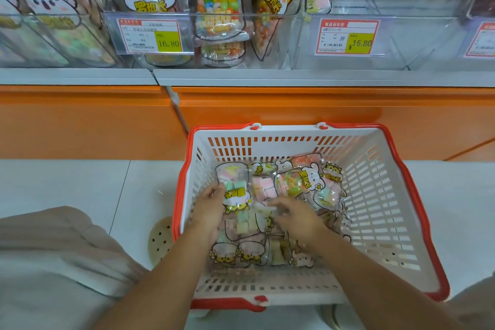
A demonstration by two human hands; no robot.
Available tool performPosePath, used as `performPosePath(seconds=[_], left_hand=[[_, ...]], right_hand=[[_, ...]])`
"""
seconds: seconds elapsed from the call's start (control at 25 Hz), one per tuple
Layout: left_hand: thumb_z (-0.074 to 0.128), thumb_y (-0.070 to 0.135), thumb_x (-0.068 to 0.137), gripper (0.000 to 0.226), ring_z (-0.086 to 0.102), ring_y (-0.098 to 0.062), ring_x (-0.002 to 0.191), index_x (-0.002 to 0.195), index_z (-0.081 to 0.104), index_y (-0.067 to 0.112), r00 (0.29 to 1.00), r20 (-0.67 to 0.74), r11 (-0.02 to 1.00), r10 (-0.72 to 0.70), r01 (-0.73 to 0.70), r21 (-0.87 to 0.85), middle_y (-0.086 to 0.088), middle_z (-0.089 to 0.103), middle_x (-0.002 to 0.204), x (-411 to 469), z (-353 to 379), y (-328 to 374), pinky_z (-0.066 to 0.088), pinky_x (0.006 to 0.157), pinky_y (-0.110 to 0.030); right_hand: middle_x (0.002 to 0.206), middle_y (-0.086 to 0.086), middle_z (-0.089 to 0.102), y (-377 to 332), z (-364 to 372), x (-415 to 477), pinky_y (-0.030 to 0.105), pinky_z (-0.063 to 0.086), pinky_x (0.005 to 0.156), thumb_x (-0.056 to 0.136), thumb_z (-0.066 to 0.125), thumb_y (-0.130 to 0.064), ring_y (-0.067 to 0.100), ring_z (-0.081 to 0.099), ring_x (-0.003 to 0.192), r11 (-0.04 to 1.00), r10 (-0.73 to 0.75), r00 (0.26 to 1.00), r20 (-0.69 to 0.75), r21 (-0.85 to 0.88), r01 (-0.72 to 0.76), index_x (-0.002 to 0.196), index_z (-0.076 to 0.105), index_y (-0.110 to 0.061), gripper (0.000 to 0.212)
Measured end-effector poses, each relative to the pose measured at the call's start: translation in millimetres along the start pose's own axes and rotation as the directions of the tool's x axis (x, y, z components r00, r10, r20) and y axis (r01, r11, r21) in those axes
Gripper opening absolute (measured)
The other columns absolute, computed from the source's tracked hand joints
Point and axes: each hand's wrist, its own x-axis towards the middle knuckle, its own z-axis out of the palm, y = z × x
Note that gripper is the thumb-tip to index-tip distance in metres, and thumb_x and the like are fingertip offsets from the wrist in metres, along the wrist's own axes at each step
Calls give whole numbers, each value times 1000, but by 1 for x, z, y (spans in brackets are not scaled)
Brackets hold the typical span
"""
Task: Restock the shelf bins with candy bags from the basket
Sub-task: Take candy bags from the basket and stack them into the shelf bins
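A white basket with a red rim (380, 195) stands on the pale floor and holds several clear candy bags with cartoon labels. My left hand (207, 203) grips the left edge of a bag of pastel marshmallows (234, 187) near the basket's left wall. My right hand (297, 215) is blurred, with its fingers spread low over the bags in the middle; it holds nothing that I can make out. More bags (308, 182) lie toward the far side. Above, clear shelf bins (222, 21) hold similar bags; the bin on the right (417, 8) looks nearly empty.
An orange panel (80, 120) runs below the grey shelf edge. Price tags reading 16.80 (152, 36) hang on the bin fronts. My knee in beige trousers (53, 262) is at lower left, and a beige perforated shoe (160, 241) sits beside the basket.
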Motion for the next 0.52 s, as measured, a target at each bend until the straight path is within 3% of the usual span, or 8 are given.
performPosePath(seconds=[0.04, 0.08, 0.16, 0.24, 0.32, 0.4, 0.44, 0.52], left_hand=[[50, 28, 101, 38, 67, -15, 65, 138, 49, 16, 1000, 2, 998, -2, 2, -60, -4, 51, 119, -1, 1, 2, 53, 70, -36], [50, 27, 101, 37, 66, -17, 69, 137, 50, 15, 1000, 5, 995, -5, 6, -101, -4, 52, 116, -4, 2, 5, 55, 67, -33], [50, 27, 101, 39, 64, -24, 97, 137, 51, 14, 1000, 9, 998, 19, -19, -61, -6, 54, 128, -7, 3, 7, 54, 60, -29], [52, 31, 100, 39, 57, -24, 114, 137, 51, 20, 994, 64, 988, 90, -97, 119, -5, 51, 139, -10, 4, 8, 54, 56, -26], [54, 37, 97, 36, 57, -14, 104, 133, 55, 29, 965, 215, 916, 149, -216, 338, -3, 52, 140, -16, 7, 10, 53, 56, -23], [57, 43, 94, 26, 53, -3, 84, 120, 59, 41, 932, 339, 874, 127, -267, 406, 1, 52, 141, -24, 11, 13, 53, 62, -23], [59, 45, 93, 25, 50, 0, 79, 118, 59, 43, 925, 365, 875, 100, -257, 411, 2, 51, 143, -26, 13, 14, 53, 64, -24], [60, 45, 92, 32, 51, -3, 89, 123, 61, 36, 935, 351, 881, 47, -205, 427, 4, 51, 142, -29, 16, 19, 48, 63, -25]], right_hand=[[103, -8, 61, -1, -8, -1, 14, 47, 66, 94, 58, -14, 8, 60, 87, 988, 76, 993, -86, 138, -64, 106, 64, -27, 19], [92, -6, 58, -3, -16, -2, 12, 44, 64, 95, 53, -12, 8, 56, 79, 956, 150, 974, -169, 276, -100, 95, 63, -23, 15], [80, 3, 55, -3, -35, -4, 23, 45, 69, 95, 48, -13, 15, 52, 71, 818, 295, 927, -230, 563, -120, 82, 60, -11, 18], [73, 9, 59, -7, -51, -7, 36, 46, 70, 94, 51, -22, 20, 56, 67, 677, 338, 927, -163, 726, -120, 77, 62, -11, 24], [77, 15, 63, -8, -58, -5, 43, 45, 73, 92, 58, -32, 26, 58, 77, 686, 296, 948, -114, 717, -128, 82, 69, -10, 27], [81, 21, 54, -11, -59, -3, 41, 43, 78, 91, 61, -35, 24, 53, 86, 757, 212, 972, -99, 646, -99, 98, 65, 0, 36], [80, 15, 50, -13, -58, -2, 39, 40, 76, 92, 60, -34, 23, 49, 84, 787, 175, 981, -89, 612, -85, 101, 62, 3, 38], [84, 9, 56, -16, -52, -2, 35, 38, 74, 94, 59, -31, 22, 50, 80, 829, 152, 986, -71, 552, -88, 95, 66, -2, 30]])
